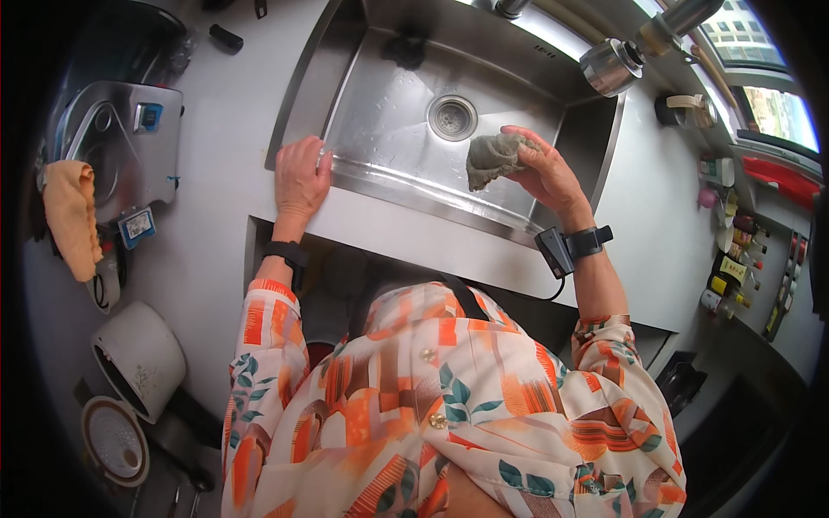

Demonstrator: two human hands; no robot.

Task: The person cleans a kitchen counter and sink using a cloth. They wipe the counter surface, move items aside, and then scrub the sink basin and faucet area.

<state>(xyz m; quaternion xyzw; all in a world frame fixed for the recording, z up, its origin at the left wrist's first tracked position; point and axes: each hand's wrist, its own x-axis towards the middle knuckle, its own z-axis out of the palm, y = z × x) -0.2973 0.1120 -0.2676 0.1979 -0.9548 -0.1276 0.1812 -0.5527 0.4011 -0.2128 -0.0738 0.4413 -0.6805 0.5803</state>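
Note:
A stainless steel sink [388, 110] with a round drain strainer [453, 118] lies before me. My right hand [547, 169] grips a bunched grey-green cloth [495, 158] between thumb and fingers, above the sink's near right part. My left hand [303, 178] rests on the sink's near left corner with its fingers bent over the rim; whether it holds anything cannot be seen. A dark, crumpled thing [404, 50] lies at the far left of the basin. A metal faucet head [612, 67] hangs over the far right corner.
On the left stand a metal appliance [146, 171] with an orange cloth [70, 217] on it, and a white rice cooker [152, 362] with its lid open. A small black object [226, 39] lies on the white counter [220, 142]. Several bottles [735, 272] line the right side.

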